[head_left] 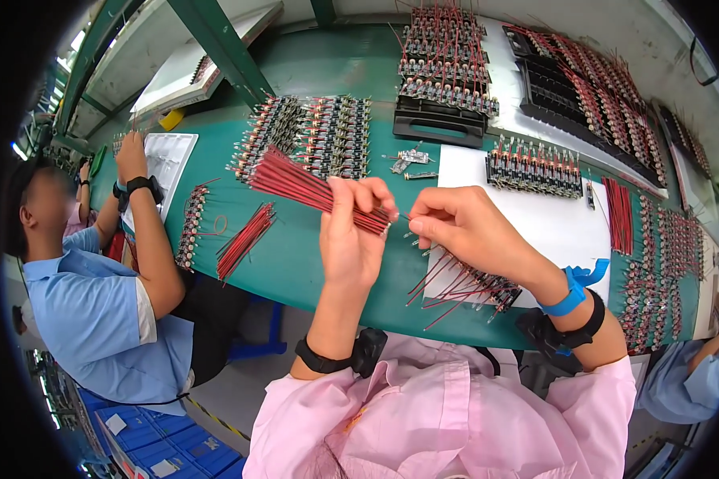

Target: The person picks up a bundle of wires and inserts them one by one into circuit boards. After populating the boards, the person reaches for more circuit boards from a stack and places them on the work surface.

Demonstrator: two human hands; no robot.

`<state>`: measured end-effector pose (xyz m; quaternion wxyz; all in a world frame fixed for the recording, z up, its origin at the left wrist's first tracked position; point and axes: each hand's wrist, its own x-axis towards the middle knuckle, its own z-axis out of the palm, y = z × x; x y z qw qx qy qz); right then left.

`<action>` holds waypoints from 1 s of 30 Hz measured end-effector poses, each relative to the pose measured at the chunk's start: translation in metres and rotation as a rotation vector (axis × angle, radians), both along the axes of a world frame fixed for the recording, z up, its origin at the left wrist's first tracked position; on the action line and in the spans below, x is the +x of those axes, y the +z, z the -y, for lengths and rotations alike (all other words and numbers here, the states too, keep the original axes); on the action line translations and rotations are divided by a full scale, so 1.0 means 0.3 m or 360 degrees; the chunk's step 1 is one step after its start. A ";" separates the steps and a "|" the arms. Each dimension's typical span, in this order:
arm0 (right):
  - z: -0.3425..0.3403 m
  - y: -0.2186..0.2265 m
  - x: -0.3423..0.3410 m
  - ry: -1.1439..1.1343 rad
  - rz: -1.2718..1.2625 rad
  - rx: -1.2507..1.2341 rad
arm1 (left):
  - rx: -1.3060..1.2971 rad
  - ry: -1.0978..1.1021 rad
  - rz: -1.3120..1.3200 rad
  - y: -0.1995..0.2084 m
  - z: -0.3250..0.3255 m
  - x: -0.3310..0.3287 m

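My left hand (353, 227) is closed round a thick bundle of red and dark wires (295, 184), held above the green bench with its bare ends toward my right hand. My right hand (463, 223) pinches close to those ends; something thin and dark shows at its fingertips, too small to name. Beneath that hand, small circuit boards with red wires (487, 289) lie on a white sheet (567, 251), partly hidden by the wrist. Behind the bundle stand rows of small boards (335, 136). A few loose metallic parts (411, 158) lie farther back.
Another wire bundle (245, 242) and a strip of boards (190, 227) lie to the left. Black trays of wired boards (439, 120) fill the back. Red wires (617, 215) and more boards (655, 279) are at right. A co-worker (104, 295) sits at left.
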<state>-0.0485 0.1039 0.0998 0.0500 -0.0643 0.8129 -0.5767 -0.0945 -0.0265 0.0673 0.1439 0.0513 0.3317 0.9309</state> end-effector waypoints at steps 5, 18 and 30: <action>0.014 0.040 -0.003 0.0153 -0.0106 0.0147 | 0.0342 -0.0194 -0.0257 0.035 0.052 0.002; -0.014 0.090 0.014 0.0163 0.0047 -0.0121 | -0.1131 0.0067 -0.0706 0.114 0.089 0.075; -0.025 -0.026 -0.011 -0.0077 -0.0748 0.0073 | -0.0341 -0.0322 -0.0130 0.031 0.052 0.064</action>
